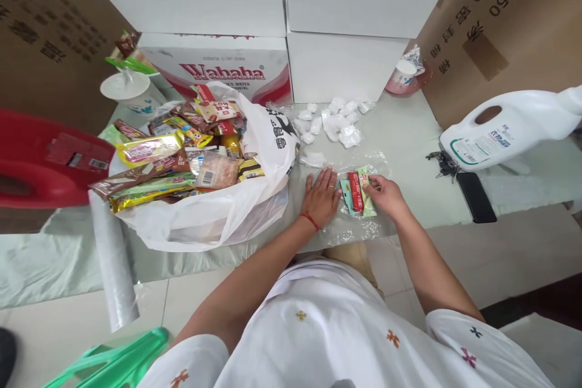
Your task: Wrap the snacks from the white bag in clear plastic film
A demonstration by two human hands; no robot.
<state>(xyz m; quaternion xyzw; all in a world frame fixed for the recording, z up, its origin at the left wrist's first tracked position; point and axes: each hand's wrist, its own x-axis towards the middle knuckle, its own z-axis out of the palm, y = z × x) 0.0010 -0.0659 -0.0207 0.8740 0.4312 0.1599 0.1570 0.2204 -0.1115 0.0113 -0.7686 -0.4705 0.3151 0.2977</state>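
Fingers of the left hand (321, 199) lie flat and extended, grasping nothing; those of the right hand (387, 195) pinch the green packet (367, 197) at its edge. Table (427, 194) supports a white bag (261, 194) of snacks (150, 148), left of both hands. Clear plastic (359, 230) lies between the hands, bearing the green, red (356, 192) and teal packets (347, 197) side by side.

You have soft, even light with faint shadows. Glints fleck the plastic (361, 228) before you. Wide-angle distortion stretches the bottle (509, 124).
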